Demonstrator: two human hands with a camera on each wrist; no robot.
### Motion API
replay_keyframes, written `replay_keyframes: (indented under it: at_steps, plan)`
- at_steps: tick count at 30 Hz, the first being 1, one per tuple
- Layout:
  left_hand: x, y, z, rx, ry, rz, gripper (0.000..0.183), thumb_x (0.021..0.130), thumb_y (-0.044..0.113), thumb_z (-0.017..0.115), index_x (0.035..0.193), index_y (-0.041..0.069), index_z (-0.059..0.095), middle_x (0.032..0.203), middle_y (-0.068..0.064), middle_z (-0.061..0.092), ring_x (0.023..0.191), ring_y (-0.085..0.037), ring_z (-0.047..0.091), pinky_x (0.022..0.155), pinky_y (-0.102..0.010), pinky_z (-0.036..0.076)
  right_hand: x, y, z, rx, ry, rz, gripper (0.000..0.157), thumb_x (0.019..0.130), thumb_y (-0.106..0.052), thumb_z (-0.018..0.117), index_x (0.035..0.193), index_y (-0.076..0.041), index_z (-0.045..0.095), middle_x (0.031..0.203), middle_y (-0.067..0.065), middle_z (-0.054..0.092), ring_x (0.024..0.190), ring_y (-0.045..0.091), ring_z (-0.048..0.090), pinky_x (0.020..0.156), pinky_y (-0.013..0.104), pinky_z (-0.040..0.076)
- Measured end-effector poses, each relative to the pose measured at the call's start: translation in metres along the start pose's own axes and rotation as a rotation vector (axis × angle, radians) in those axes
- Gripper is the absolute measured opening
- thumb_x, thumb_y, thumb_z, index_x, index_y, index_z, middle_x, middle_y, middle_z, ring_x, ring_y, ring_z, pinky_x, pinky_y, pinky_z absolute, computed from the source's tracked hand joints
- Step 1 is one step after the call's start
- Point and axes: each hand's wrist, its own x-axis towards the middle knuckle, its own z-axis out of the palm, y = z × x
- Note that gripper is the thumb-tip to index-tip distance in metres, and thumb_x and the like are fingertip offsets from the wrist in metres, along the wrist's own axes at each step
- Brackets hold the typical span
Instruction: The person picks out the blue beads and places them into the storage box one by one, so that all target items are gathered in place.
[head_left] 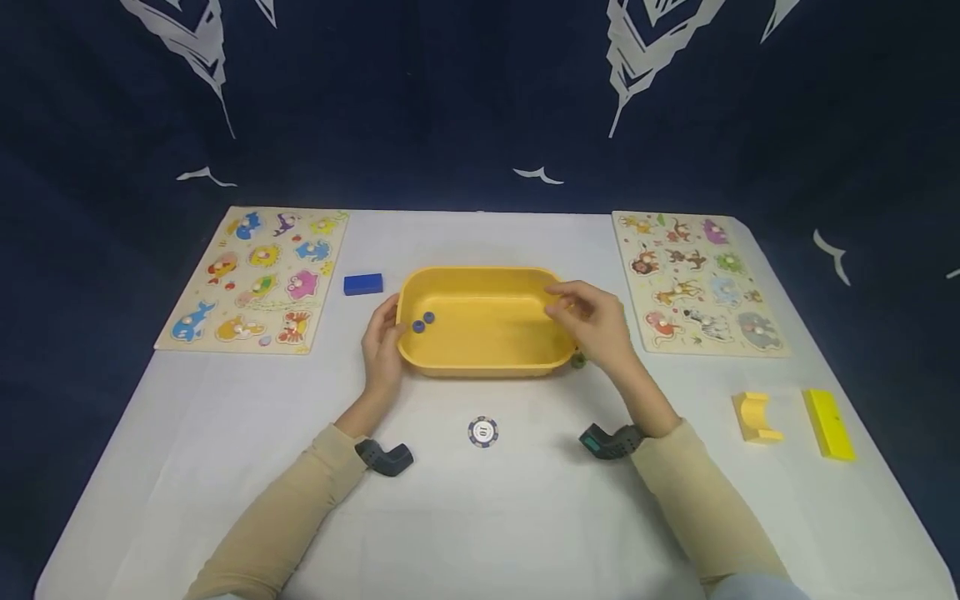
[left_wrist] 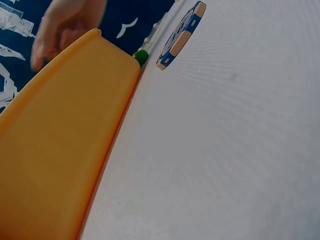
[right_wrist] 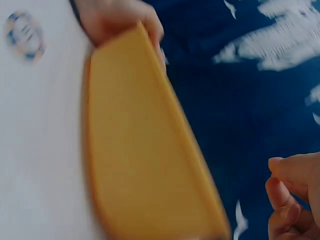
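A yellow plastic tray point(head_left: 487, 325) lies on the table with two small blue beads point(head_left: 423, 322) near its left end. My left hand point(head_left: 384, 350) grips the tray's left end in the head view. Over the right end is my right hand point(head_left: 596, 321), its thumb and forefinger apart and nothing visible between them. In the right wrist view the fingers of this right hand point(right_wrist: 295, 195) are bent beside the tray's rim. A small green object point(left_wrist: 141, 56) sits outside the tray's right front corner, partly hidden from the head camera by the tray and hand.
In front of the tray lies a poker chip point(head_left: 483, 432). A blue block point(head_left: 363, 284) is left of it. Animal puzzle boards stand at the left point(head_left: 255, 283) and right point(head_left: 701, 287). A yellow arch block point(head_left: 756, 417) and a yellow bar point(head_left: 828, 424) lie at the right.
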Motion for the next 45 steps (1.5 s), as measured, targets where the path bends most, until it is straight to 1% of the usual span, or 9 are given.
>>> replay_keyframes:
  at_steps: [3, 9, 10, 15, 24, 33, 38, 42, 45]
  plan:
    - [0.003, -0.01, -0.003, -0.012, 0.001, 0.006, 0.045, 0.083, 0.003, 0.04, 0.128, 0.008, 0.044, 0.12, -0.014, 0.048, 0.111, -0.026, 0.046, 0.093, -0.025, 0.041, -0.016, 0.03, -0.018, -0.004, 0.078, 0.044, 0.025, 0.079, -0.018, 0.065, 0.101, -0.005, 0.065, 0.077, 0.007, 0.059, 0.059, 0.015, 0.043, 0.064, 0.017, 0.038]
    - [0.003, -0.011, -0.004, -0.034, -0.018, 0.007, 0.045, 0.085, 0.002, 0.04, 0.129, 0.006, 0.042, 0.121, -0.017, 0.046, 0.112, -0.029, 0.045, 0.091, -0.022, 0.041, -0.04, 0.094, -0.028, -0.056, 0.135, 0.155, 0.026, 0.08, -0.023, 0.065, 0.103, -0.012, 0.064, 0.078, -0.003, 0.058, 0.059, 0.009, 0.043, 0.055, 0.016, 0.04]
    - [0.003, -0.011, -0.003, -0.034, -0.017, 0.008, 0.045, 0.084, 0.002, 0.04, 0.129, 0.007, 0.043, 0.121, -0.017, 0.046, 0.112, -0.029, 0.045, 0.092, -0.023, 0.041, -0.043, 0.097, -0.028, -0.068, 0.132, 0.167, 0.025, 0.08, -0.023, 0.064, 0.102, -0.011, 0.064, 0.078, -0.003, 0.058, 0.058, 0.008, 0.043, 0.045, 0.017, 0.036]
    - [0.002, -0.012, -0.002, -0.025, -0.01, 0.014, 0.045, 0.084, 0.003, 0.039, 0.128, 0.008, 0.044, 0.12, -0.014, 0.048, 0.112, -0.026, 0.046, 0.094, -0.026, 0.041, -0.05, 0.1, -0.028, -0.096, 0.106, 0.186, 0.02, 0.079, -0.013, 0.064, 0.098, -0.006, 0.065, 0.078, 0.005, 0.06, 0.056, 0.009, 0.045, 0.044, 0.016, 0.039]
    - [0.001, -0.01, -0.003, -0.029, -0.027, 0.016, 0.044, 0.085, 0.004, 0.039, 0.128, 0.008, 0.043, 0.121, -0.018, 0.046, 0.113, -0.03, 0.045, 0.098, -0.039, 0.038, -0.052, 0.109, -0.019, -0.212, 0.087, 0.166, 0.02, 0.075, -0.012, 0.068, 0.096, -0.012, 0.066, 0.075, 0.0, 0.06, 0.055, 0.01, 0.045, 0.044, 0.017, 0.037]
    - [-0.002, 0.013, 0.002, -0.03, -0.032, 0.01, 0.045, 0.084, -0.004, 0.035, 0.129, -0.006, 0.037, 0.124, -0.027, 0.042, 0.115, -0.038, 0.041, 0.099, -0.047, 0.034, -0.046, 0.1, -0.022, -0.254, 0.093, 0.164, 0.022, 0.077, -0.017, 0.067, 0.096, -0.008, 0.062, 0.074, 0.002, 0.058, 0.056, 0.012, 0.044, 0.043, 0.017, 0.036]
    - [0.001, 0.007, 0.002, -0.037, -0.037, -0.001, 0.045, 0.084, -0.003, 0.035, 0.129, -0.004, 0.038, 0.124, -0.025, 0.042, 0.116, -0.036, 0.041, 0.099, -0.042, 0.036, -0.026, 0.064, -0.032, -0.171, 0.143, 0.071, 0.021, 0.078, -0.016, 0.066, 0.096, -0.007, 0.061, 0.075, 0.001, 0.059, 0.057, 0.013, 0.043, 0.043, 0.016, 0.034]
    - [0.005, -0.007, -0.002, -0.032, -0.025, -0.002, 0.044, 0.085, -0.001, 0.038, 0.128, 0.004, 0.043, 0.122, -0.019, 0.046, 0.113, -0.031, 0.044, 0.098, -0.038, 0.038, 0.004, 0.027, -0.02, -0.094, 0.032, -0.019, 0.022, 0.079, -0.018, 0.065, 0.097, -0.006, 0.059, 0.077, 0.002, 0.058, 0.057, 0.014, 0.044, 0.043, 0.016, 0.035]
    - [0.005, -0.012, -0.003, -0.013, -0.014, 0.005, 0.044, 0.085, 0.002, 0.039, 0.127, 0.007, 0.044, 0.12, -0.017, 0.047, 0.111, -0.028, 0.046, 0.096, -0.034, 0.04, 0.026, 0.005, 0.003, -0.063, -0.095, -0.012, 0.021, 0.079, -0.019, 0.065, 0.096, -0.008, 0.059, 0.078, 0.002, 0.058, 0.059, 0.015, 0.044, 0.045, 0.018, 0.035]
